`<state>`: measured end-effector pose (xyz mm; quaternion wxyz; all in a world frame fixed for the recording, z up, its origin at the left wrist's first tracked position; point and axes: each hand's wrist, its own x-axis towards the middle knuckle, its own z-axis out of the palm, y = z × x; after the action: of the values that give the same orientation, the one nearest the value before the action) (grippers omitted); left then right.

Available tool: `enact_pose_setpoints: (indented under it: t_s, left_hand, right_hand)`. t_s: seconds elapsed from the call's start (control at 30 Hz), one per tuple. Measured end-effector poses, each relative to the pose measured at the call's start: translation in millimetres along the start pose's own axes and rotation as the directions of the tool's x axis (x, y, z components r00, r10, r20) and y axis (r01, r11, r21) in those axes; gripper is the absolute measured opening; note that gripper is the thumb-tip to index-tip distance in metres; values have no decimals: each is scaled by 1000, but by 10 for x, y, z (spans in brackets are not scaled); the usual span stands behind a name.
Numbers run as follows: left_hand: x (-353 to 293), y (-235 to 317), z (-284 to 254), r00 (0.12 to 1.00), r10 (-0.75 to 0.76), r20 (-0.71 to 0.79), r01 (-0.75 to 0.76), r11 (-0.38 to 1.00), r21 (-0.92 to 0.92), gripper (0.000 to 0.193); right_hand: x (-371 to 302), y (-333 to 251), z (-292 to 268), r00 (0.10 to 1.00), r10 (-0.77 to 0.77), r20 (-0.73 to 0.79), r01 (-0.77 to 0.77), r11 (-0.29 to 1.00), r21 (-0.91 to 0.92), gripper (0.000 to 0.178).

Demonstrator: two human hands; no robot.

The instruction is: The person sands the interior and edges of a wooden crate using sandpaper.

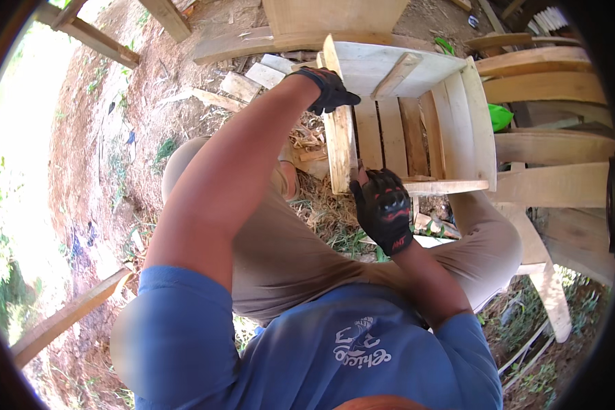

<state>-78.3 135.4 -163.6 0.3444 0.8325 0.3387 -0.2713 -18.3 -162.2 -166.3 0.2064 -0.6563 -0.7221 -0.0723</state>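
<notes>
A: Item 1?
B: Wooden crate [459, 119], slatted, open-faced; ahead of the person, near the right knee [504, 242].
A: Left hand [333, 93]?
B: Gloved in black; clamped over the left panel [339, 147].
A: Right hand [384, 208]?
B: Gloved, black and red; fingers curled at the near left corner. Whether clamped, B cannot tell.
A: Surroundings?
B: Wood scraps [240, 87], left; curved boards [547, 89], right; 1 green item [500, 117].

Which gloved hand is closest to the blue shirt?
The right hand, at the near corner of the wooden box; the left hand is farther away, by its left end.
</notes>
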Motion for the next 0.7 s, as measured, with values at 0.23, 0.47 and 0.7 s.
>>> enact_pose_setpoints:
  t_s: [0.23, 0.47, 0.7]
  left_hand:
    - [90, -38, 10, 998, -53, 17, 53, 997, -54, 72]
    - [25, 19, 7, 999, -20, -50, 18, 999, -34, 73]
    - [40, 104, 16, 994, -103, 34, 106, 987, -119, 72]
  right_hand:
    - [121, 67, 37, 998, 50, 29, -53, 991, 124, 20]
    - [116, 241, 46, 1000, 0, 29, -6, 979, 204, 12]
    - [156, 364, 48, 996, -83, 31, 73, 968, 241, 11]
